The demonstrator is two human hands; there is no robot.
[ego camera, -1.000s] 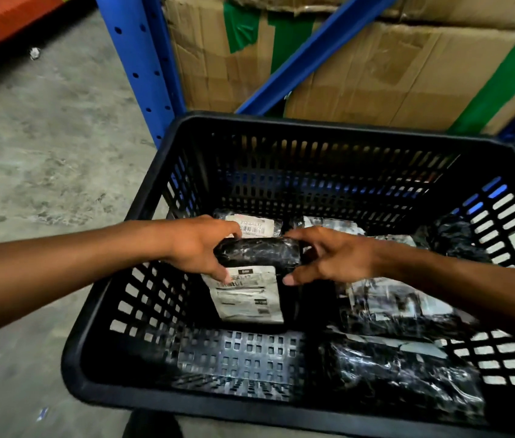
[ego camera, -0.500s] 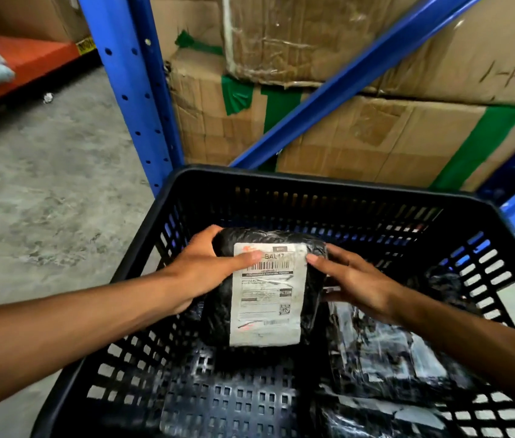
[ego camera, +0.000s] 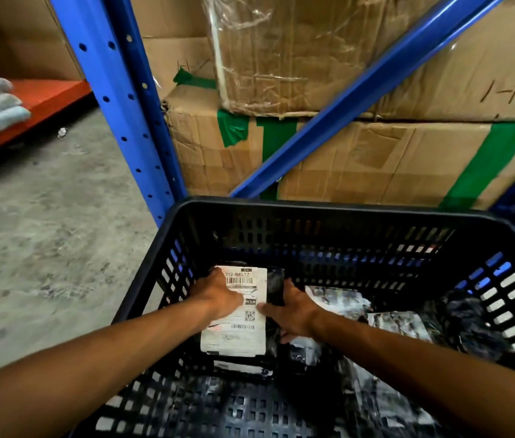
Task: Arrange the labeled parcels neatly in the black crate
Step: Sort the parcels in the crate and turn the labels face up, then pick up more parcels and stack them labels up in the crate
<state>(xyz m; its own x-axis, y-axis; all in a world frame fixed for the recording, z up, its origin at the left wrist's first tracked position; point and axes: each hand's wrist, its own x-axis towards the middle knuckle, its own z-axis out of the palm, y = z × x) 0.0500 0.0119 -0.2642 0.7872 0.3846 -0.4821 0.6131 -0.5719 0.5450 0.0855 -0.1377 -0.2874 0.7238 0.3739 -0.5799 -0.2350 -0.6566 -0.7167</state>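
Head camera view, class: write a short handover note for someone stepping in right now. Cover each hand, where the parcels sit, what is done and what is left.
Left hand: pressed on the white label of the labeled parcel, fingers over its left edge.
Right hand: gripping the same parcel's right edge.
The parcel lies label up at the left side of the black crate, on top of another parcel whose edge shows beneath it.
Done: several other parcels already lie along the crate's right side, loosely heaped.
Left: settle this parcel flat, let go, then probably straighten the right-hand heap. The crate's near left floor is bare.
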